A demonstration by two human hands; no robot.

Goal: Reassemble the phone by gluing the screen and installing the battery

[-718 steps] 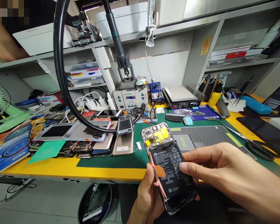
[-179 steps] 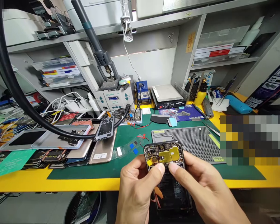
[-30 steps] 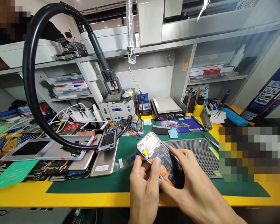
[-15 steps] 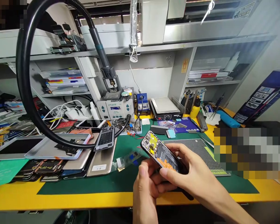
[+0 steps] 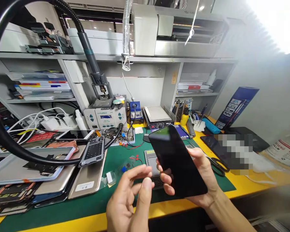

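My right hand [image 5: 203, 174] grips a smartphone [image 5: 177, 164] from behind, thumb along its right edge and fingertips wrapped round its left edge. The phone's dark, unlit screen is turned up toward me and tilted, and its back is hidden. Just left of the phone, my left hand [image 5: 130, 199] is raised with fingers curved and apart, holding nothing. Beneath the hands, a grey perforated pad [image 5: 148, 155] is partly covered by the phone. A green mat [image 5: 87, 209] lies under it on the yellow bench.
A black hose [image 5: 4, 141] arcs across the left, near stacked tablets and phone parts [image 5: 85, 180]. Behind stand a grey hot-air station [image 5: 106, 118] and a flat heating plate [image 5: 158, 114]. Black scissors [image 5: 218, 166] and a dark phone [image 5: 216, 148] lie at right.
The phone has been turned over: its opened back with battery showed before, its screen now. My left hand has come off it and moved left. The view has shifted right.
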